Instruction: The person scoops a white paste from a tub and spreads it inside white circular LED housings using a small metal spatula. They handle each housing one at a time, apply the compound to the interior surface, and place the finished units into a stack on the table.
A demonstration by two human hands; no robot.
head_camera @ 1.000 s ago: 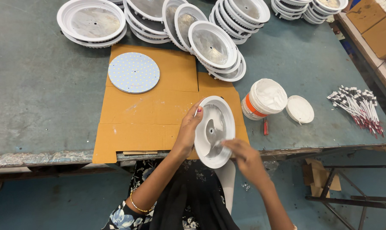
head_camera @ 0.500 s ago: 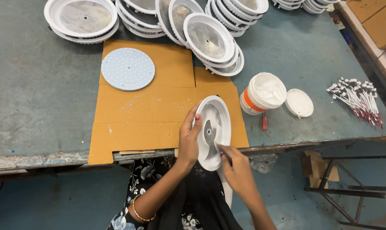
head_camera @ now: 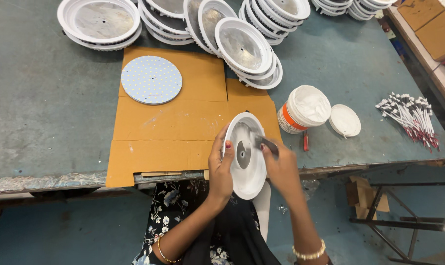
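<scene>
My left hand (head_camera: 220, 164) grips the left rim of a round white lamp housing (head_camera: 247, 174), tilted up over the table's front edge. The housing's inside is grey metal with a dark centre. My right hand (head_camera: 280, 164) holds a small dark tool (head_camera: 262, 142) whose tip reaches into the housing's upper part. A white tub of white paste (head_camera: 306, 108) with an orange band stands open just right of the housing, its lid (head_camera: 345, 120) lying beside it. A round white LED board (head_camera: 151, 79) rests on the brown cardboard sheet (head_camera: 173, 127).
Stacks of several white round housings (head_camera: 242, 46) line the back of the grey-green table (head_camera: 36, 103). A bundle of red-and-white wires (head_camera: 411, 118) lies at the right. A small red item (head_camera: 305, 142) lies by the tub. Cardboard boxes (head_camera: 429, 24) sit at far right.
My right hand rose from below the housing's lower edge to its upper right, bringing the tool's tip inside. My left hand slid down the left rim.
</scene>
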